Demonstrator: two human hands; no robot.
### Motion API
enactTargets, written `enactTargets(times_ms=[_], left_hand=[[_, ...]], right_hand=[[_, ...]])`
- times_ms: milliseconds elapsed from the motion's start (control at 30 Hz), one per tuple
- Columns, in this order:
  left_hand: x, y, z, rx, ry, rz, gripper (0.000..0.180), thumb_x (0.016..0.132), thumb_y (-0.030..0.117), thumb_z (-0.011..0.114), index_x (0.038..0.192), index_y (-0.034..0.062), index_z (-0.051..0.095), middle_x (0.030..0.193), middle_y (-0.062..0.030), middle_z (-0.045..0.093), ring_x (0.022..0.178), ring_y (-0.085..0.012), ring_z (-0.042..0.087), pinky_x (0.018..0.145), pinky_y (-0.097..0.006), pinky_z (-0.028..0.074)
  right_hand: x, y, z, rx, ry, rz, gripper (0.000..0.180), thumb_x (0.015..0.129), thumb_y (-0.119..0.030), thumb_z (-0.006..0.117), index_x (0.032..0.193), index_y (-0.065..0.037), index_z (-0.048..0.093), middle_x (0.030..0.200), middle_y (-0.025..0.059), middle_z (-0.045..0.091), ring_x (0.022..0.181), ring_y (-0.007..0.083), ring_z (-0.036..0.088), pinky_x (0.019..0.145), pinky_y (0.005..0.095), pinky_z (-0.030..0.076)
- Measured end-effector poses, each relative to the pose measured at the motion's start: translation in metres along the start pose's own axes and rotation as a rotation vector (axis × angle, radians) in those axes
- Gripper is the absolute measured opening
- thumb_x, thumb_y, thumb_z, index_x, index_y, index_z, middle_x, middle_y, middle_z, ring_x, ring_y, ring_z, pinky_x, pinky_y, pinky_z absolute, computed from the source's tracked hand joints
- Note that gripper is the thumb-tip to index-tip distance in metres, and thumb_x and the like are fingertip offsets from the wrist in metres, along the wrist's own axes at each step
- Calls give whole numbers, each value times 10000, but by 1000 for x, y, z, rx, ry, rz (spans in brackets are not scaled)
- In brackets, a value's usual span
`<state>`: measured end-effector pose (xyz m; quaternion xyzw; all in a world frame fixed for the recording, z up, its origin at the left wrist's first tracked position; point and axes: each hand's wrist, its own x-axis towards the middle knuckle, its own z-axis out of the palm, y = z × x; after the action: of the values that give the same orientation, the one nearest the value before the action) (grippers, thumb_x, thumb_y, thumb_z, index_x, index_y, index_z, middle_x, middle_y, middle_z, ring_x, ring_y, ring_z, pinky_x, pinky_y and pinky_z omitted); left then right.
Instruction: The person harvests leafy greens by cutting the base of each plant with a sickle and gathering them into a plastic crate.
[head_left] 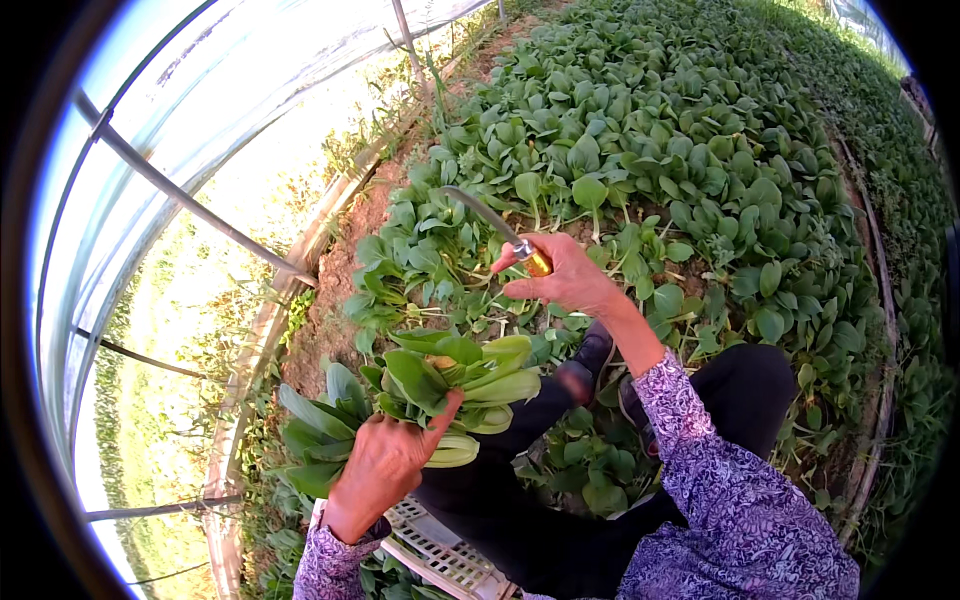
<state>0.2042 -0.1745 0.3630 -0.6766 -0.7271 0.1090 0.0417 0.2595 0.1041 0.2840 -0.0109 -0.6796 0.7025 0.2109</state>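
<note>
A bunch of bok choy [455, 375] with pale green stalks and dark leaves is gripped in my left hand [383, 462], its cut stalk ends pointing right. The bunch is above my leg, and the hand's fingers under it are partly hidden. My right hand [565, 275] is closed round the handle of a sickle [486, 215]. The sickle's curved metal blade points up and left over the bed, apart from the bunch. Bok choy plants [640, 130] grow thickly in the bed ahead.
Below my left forearm stands a pale plastic crate [450, 550]. My shoes [590, 360] rest among low plants. Bare soil [345, 270] and a wooden edging board [265, 350] run along the left. Beyond them, metal poles [190, 195] hold up plastic sheeting. A hose-like line [880, 280] borders the right side.
</note>
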Motion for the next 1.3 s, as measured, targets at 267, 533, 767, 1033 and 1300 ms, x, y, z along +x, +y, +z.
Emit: enactTargets(times_ms=[267,533,767,1033,1300], left_hand=[[-34,18,4,-192,-116,-6,890,566,-22,563,1401,77,270,588,-100,537,604,-279,577,576,-376,472],[-76,26,8,-150,-214,-100,884,562,-17,549,1400,97,291,540,-67,493,535,-248,546,561,-353,459],[-107,21,21,-417,50,-368,779,568,10,604,1311,148,413,871,-152,641,705,-327,610,628,-391,496],[-162,23,48,-1600,404,-657,1030,428,-32,780,1344,43,314,1173,-79,539,1044,-185,556,903,-309,434],[-194,68,61,-1930,456,-634,1098,474,-33,746,1421,79,203,1294,-74,405,1110,-165,501,954,-317,391]], right_hand=[[9,5,75,90,-499,15,282,679,-32,700,939,10,600,738,-11,591,632,37,518,576,190,423],[48,-73,85,216,-162,-145,255,656,-70,753,818,-14,564,657,22,570,509,66,510,464,209,406],[89,-6,34,-1336,197,-453,266,751,-234,711,832,-17,579,629,23,615,454,75,473,439,211,389],[8,13,127,339,-224,157,804,653,-294,793,1295,-8,402,1081,142,611,505,6,435,421,143,353],[-64,19,247,684,-285,252,1056,595,-249,838,1389,14,192,1241,165,467,984,261,538,781,343,470]])
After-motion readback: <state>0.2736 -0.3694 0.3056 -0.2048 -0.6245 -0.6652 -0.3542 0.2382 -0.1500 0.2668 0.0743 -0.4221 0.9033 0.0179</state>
